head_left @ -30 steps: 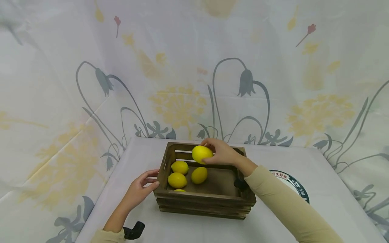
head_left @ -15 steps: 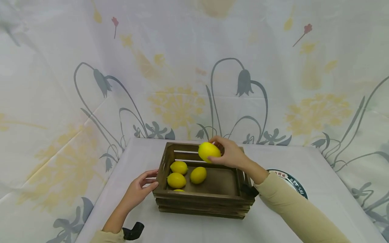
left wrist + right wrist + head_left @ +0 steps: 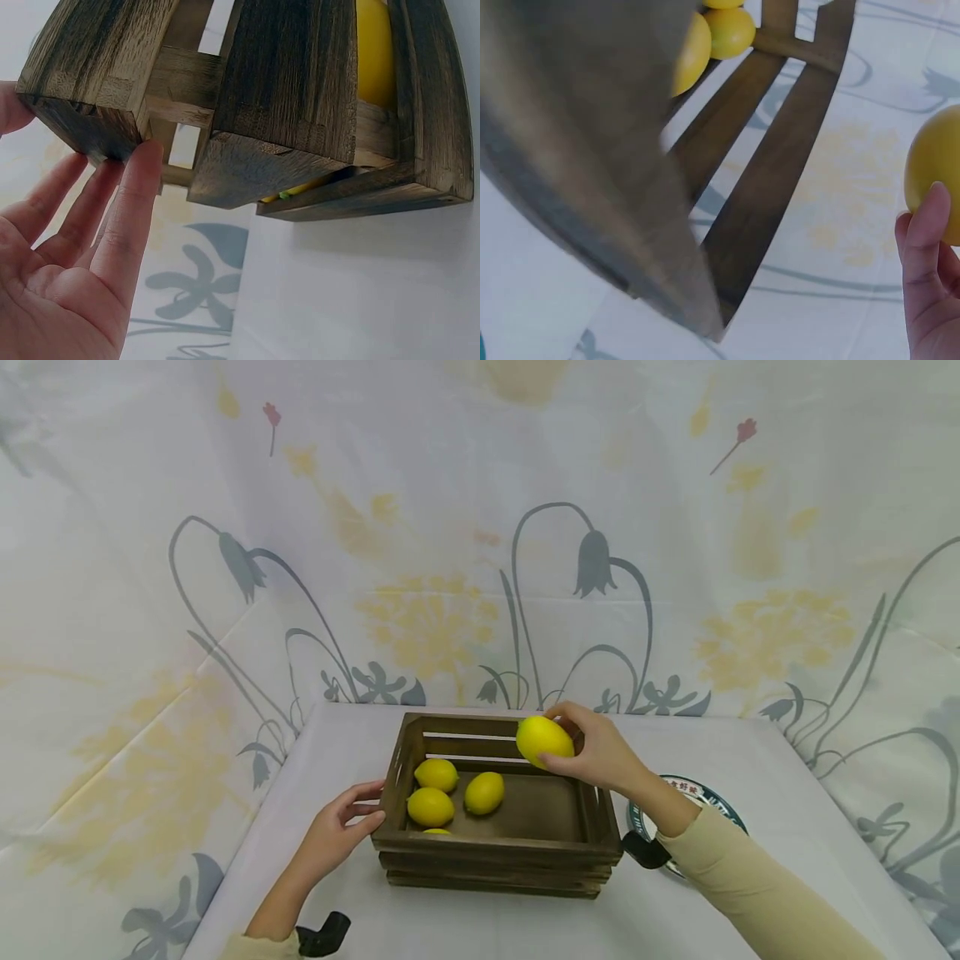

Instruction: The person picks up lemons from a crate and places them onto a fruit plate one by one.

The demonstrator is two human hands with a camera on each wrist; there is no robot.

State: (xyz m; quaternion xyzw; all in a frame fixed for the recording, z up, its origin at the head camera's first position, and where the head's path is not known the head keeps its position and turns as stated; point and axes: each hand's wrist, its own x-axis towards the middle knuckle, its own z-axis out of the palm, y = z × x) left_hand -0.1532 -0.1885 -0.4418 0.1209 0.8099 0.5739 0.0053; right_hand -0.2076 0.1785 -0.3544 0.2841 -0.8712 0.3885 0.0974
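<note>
Dark wood makes the crate [image 3: 495, 845], its near edge just right of the left hand [image 3: 337, 833], whose fingers rest unclenched along the side; inside, toward that hand, one lemon [image 3: 437, 832] is mostly hidden by the front wall, three lemons [image 3: 483, 793] beyond it; open floor runs toward the right hand [image 3: 600, 753], which pinches a raised lemon [image 3: 542, 741], cut off in the right wrist view; the right forearm [image 3: 742, 877] part-covers a green-edged disc [image 3: 703, 793].

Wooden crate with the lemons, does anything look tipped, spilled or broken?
Nothing stands out: the crate sits upright on the table with lemons inside, the right hand holds another lemon, and no break or spill shows.
</note>
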